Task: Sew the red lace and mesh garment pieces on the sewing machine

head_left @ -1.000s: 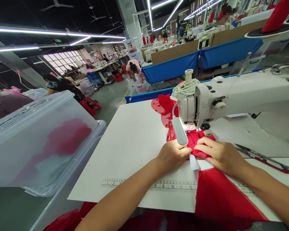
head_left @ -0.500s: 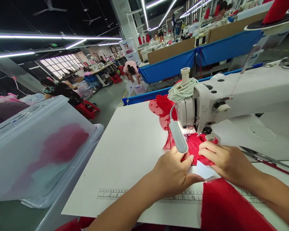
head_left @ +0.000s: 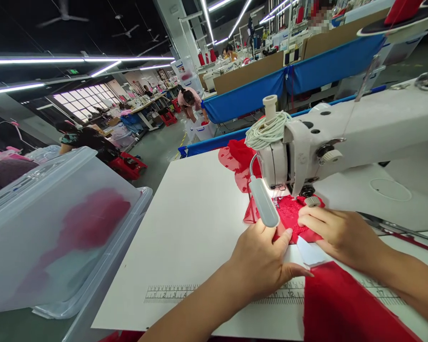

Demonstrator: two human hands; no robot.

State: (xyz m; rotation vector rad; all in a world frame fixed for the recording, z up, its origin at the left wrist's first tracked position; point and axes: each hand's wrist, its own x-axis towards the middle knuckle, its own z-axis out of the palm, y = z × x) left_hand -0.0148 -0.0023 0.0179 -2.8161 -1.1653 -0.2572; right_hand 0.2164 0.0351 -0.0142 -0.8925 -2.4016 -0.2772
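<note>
Red lace fabric (head_left: 290,214) lies under the needle area of a white sewing machine (head_left: 276,164). My left hand (head_left: 258,259) rests at its near left edge, fingers stretched and thumb apart; the grey lamp (head_left: 266,204) partly covers its fingertips. On the right side, my right hand (head_left: 337,235) has bent fingers closed on the lace. Between the hands is a small white piece (head_left: 311,252), paper or cloth, by the lace's near edge. Plain red cloth (head_left: 345,304) hangs over the table's front edge. Sheer red fabric (head_left: 231,161) spreads behind the machine head.
Black scissors (head_left: 399,228) lie right of my right hand. A printed ruler (head_left: 171,293) runs along the white tabletop (head_left: 178,228). A translucent bin (head_left: 57,237) stands at the left. Blue cloth troughs (head_left: 246,95) and a bending person (head_left: 189,99) are beyond.
The view has shifted slightly. Both hands stay at the lace, and my left thumb now lies clear of the white piece. The bending person's arms have moved at the bin.
</note>
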